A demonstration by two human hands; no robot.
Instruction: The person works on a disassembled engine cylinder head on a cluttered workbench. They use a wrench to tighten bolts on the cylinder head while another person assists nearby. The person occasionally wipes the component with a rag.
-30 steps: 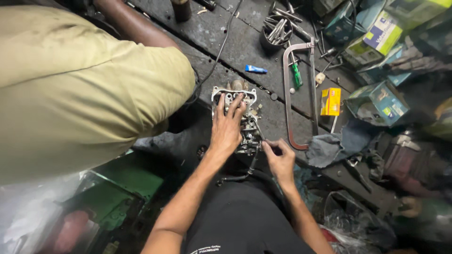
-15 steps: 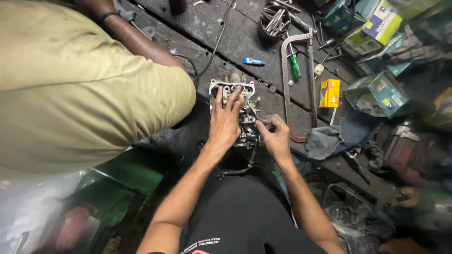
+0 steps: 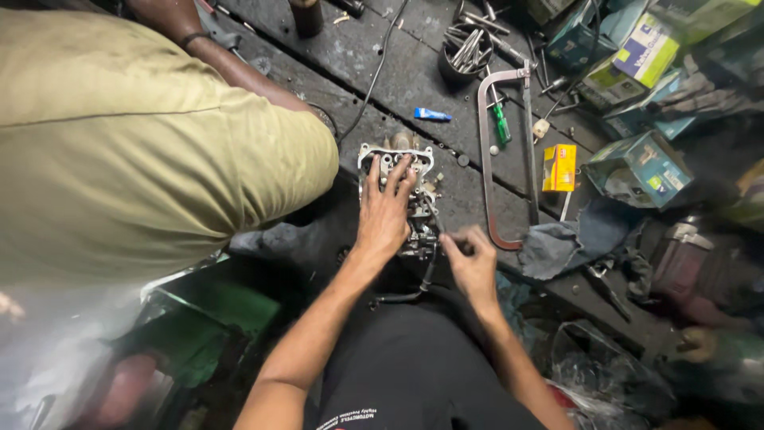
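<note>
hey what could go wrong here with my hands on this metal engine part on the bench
1. The left hand only presses flat on the metal engine part, so it might shift while the right hand works at its side.
2. Small parts could get lost on the cluttered dark workbench.
3. The hacksaw lies near your right hand; a slip could meet its blade.

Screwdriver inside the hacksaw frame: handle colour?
Green handle on the screwdriver, lying within the hacksaw frame. Head view, the only one, shows it clearly.

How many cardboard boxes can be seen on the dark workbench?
4 clearly: a small yellow box beside the hacksaw, a teal box right of it, and two near the top right. Clutter may hide more.
</note>
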